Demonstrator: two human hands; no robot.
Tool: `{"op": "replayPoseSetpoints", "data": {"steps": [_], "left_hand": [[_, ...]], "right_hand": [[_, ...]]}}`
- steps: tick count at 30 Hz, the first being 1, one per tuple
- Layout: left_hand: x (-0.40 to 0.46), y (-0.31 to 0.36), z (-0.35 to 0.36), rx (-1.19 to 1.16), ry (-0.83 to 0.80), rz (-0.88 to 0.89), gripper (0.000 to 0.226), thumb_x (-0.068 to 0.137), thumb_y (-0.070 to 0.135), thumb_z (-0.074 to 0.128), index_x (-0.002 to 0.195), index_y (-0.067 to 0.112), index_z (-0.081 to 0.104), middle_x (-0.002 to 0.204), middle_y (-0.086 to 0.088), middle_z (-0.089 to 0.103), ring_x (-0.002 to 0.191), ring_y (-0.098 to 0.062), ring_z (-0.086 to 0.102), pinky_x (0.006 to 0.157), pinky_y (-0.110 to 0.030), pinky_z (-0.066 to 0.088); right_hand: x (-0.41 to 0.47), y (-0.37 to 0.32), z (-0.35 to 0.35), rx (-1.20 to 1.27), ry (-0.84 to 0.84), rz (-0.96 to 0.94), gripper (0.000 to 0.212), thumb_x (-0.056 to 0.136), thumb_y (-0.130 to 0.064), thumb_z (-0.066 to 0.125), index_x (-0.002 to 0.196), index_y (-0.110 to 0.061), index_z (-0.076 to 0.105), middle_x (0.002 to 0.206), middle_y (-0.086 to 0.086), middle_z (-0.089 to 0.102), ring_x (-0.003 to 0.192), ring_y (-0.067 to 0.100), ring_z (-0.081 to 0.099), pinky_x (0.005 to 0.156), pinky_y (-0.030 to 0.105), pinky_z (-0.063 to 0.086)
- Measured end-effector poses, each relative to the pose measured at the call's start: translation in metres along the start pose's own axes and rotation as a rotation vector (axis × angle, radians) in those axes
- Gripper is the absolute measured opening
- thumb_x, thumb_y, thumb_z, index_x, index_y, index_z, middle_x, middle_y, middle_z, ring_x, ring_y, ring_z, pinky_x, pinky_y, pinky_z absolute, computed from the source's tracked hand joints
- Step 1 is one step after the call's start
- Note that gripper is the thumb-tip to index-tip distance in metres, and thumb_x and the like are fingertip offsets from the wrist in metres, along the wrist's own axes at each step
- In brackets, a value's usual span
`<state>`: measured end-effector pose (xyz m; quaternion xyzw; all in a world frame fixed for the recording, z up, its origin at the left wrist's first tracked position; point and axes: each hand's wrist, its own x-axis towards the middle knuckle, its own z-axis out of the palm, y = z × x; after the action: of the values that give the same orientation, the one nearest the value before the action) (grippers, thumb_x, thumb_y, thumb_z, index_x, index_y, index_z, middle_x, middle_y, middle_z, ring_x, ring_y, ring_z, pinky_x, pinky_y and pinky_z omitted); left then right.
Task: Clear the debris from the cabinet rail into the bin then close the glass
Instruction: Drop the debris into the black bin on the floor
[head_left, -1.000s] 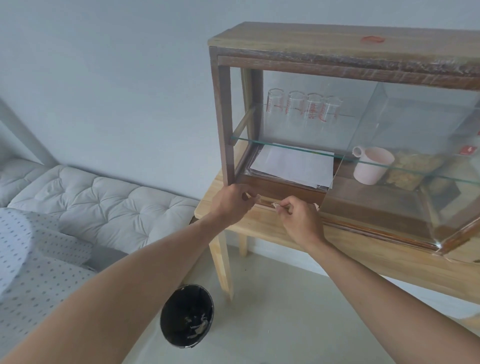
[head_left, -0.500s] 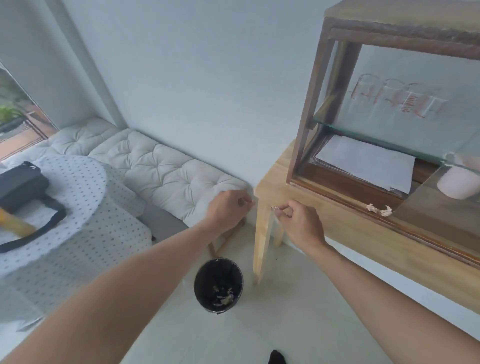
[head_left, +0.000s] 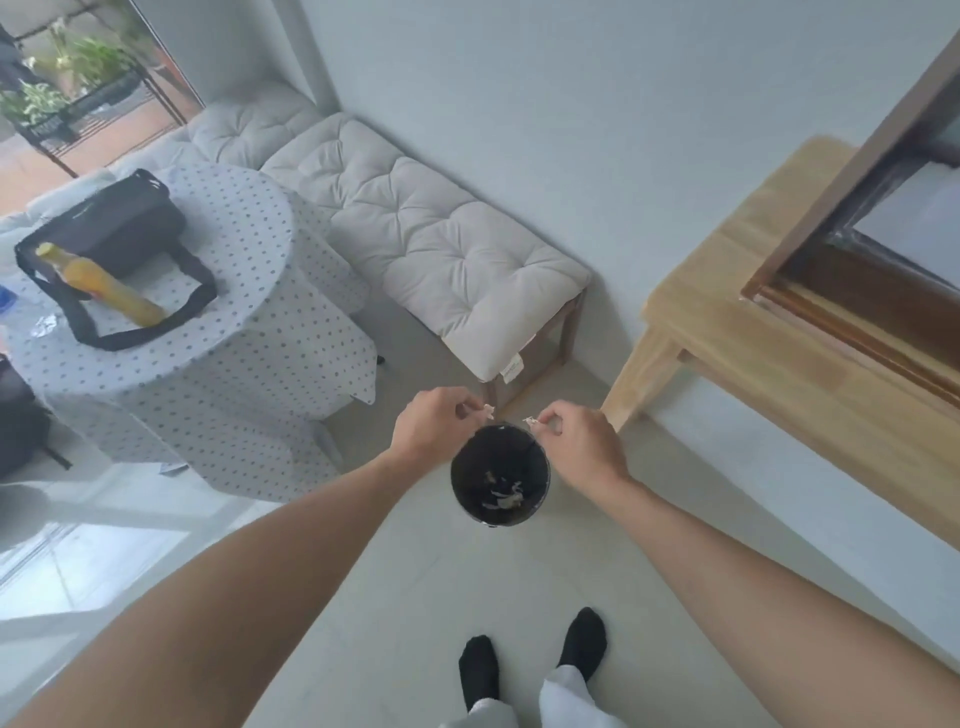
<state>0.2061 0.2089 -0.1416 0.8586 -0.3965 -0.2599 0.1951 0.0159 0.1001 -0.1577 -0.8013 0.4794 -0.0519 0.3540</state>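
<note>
A round black bin stands on the floor below me, with pale scraps lying in its bottom. My left hand hovers over the bin's left rim and pinches a small pale bit of debris between its fingertips. My right hand is over the right rim, pinching another small pale scrap. At the right edge, only the lower left corner of the wooden cabinet shows, with its dark bottom rail running along the front. The glass pane is out of view.
The cabinet rests on a light wooden table whose leg stands just right of the bin. A cushioned bench lines the wall behind. A round table with dotted cloth carrying a black bag and yellow bottle is at left.
My view has swung down from the cabinet to the floor. Both hands have left the rail, each carrying a scrap, and have moved down until they are above the bin.
</note>
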Motion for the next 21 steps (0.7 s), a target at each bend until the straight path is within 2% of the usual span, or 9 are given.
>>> {"op": "replayPoseSetpoints", "data": {"steps": [6,12,18,21], "left_hand": [[0.019,-0.032,0.021,0.022,-0.014,-0.085,0.012,0.097,0.042,0.070,0.100,0.035,0.079,0.085,0.011,0.073,0.087,-0.022,0.069,0.077,-0.037,0.059],[0.037,-0.030,0.019,0.055,-0.025,-0.085,0.021,0.097,0.035,0.069,0.116,0.029,0.076,0.092,0.009,0.074,0.091,-0.024,0.071,0.081,-0.038,0.059],[0.038,-0.024,0.012,0.076,-0.023,-0.075,0.022,0.098,0.034,0.068,0.118,0.030,0.075,0.094,0.010,0.074,0.090,-0.021,0.071,0.081,-0.036,0.058],[0.035,-0.016,0.004,0.079,-0.012,-0.050,0.023,0.099,0.034,0.067,0.119,0.030,0.075,0.095,0.009,0.075,0.089,-0.020,0.071,0.078,-0.035,0.058]], "right_hand": [[0.025,0.010,0.032,-0.050,-0.085,0.029,0.019,0.098,-0.041,0.064,0.102,-0.025,0.074,0.095,0.002,0.076,0.094,0.030,0.070,0.074,0.036,0.053],[0.039,0.015,0.037,-0.060,-0.121,0.048,0.031,0.097,-0.037,0.067,0.123,-0.021,0.072,0.111,0.007,0.077,0.107,0.034,0.070,0.089,0.042,0.057],[0.040,0.019,0.027,-0.063,-0.090,0.053,0.032,0.096,-0.039,0.067,0.124,-0.023,0.072,0.108,0.005,0.077,0.105,0.032,0.070,0.086,0.038,0.056],[0.037,0.020,0.015,-0.038,-0.056,0.056,0.033,0.096,-0.040,0.067,0.125,-0.025,0.071,0.096,0.000,0.073,0.101,0.030,0.070,0.081,0.034,0.051]]}}
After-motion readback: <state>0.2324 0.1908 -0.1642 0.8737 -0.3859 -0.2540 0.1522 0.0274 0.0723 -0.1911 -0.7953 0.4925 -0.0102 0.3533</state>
